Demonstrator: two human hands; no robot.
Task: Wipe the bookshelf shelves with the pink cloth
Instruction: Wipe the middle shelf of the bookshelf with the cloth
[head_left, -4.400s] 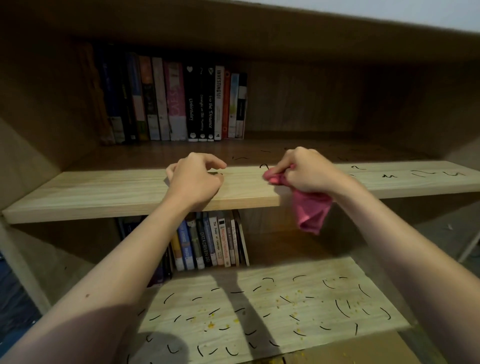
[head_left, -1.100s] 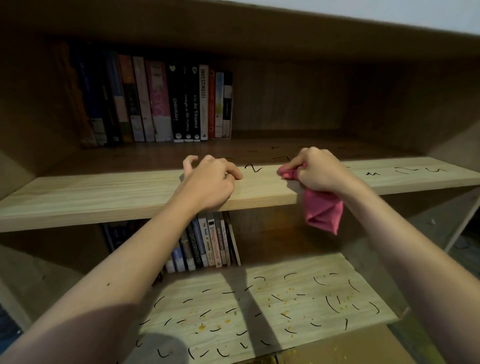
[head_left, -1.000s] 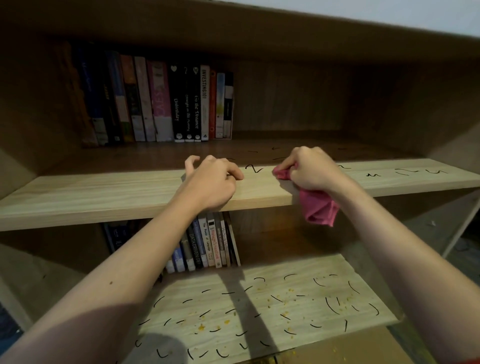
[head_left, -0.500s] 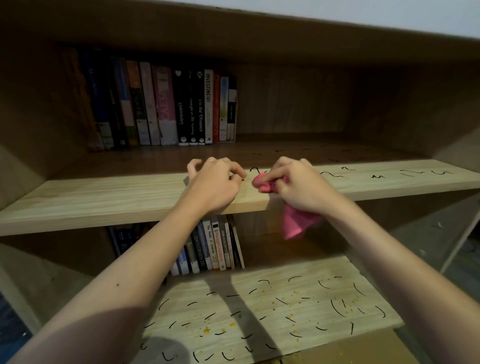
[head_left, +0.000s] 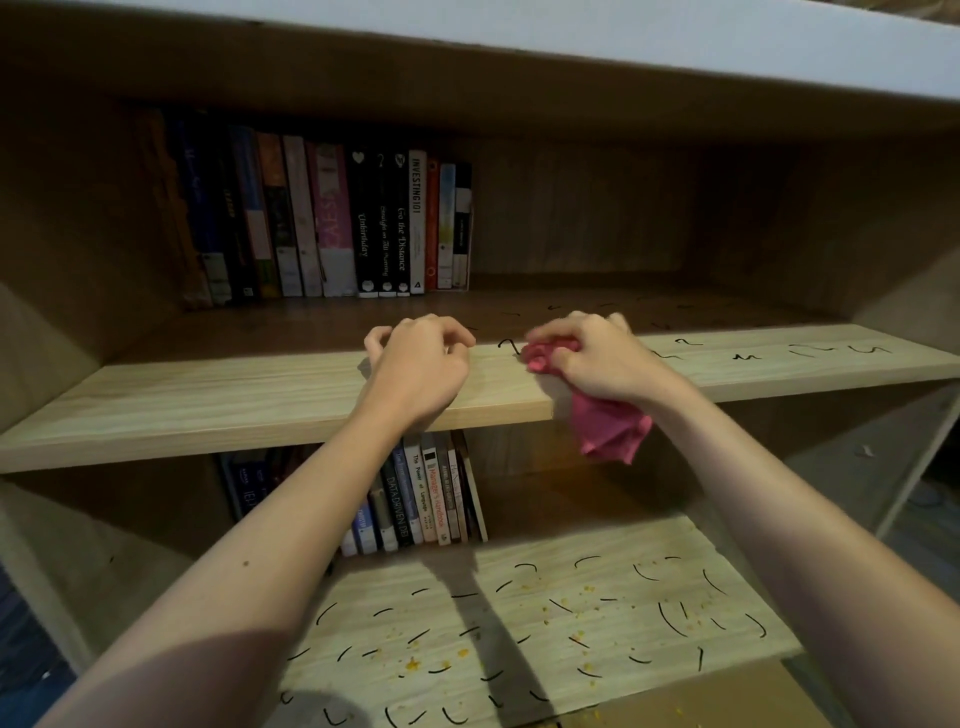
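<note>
Right hand (head_left: 597, 358) has the cloth (head_left: 608, 431) bunched up in a tight grip. The wad at the fingertips is pressed onto the middle shelf (head_left: 208, 400), close to its near edge, about halfway along. The rest of the cloth hangs off that edge, below the wrist.

Left hand (head_left: 421, 364) is just left of it, close but not touching. It sits on the same shelf with the fingers curled under into a loose fist, holding nothing.

There's a black squiggle (head_left: 506, 345) right at the left tip of the cloth, between the two hands. More squiggles run along the shelf to the right and toward the far side. The stretch left of the hands looks plain wood.

A row of books (head_left: 332, 223) stands upright at the far left of this shelf, against the back.

The lower shelf (head_left: 519, 623) is covered in black marks plus yellow crumbs (head_left: 413, 663). It has its own shorter row of books at the far side, partly hidden behind the left forearm.
</note>
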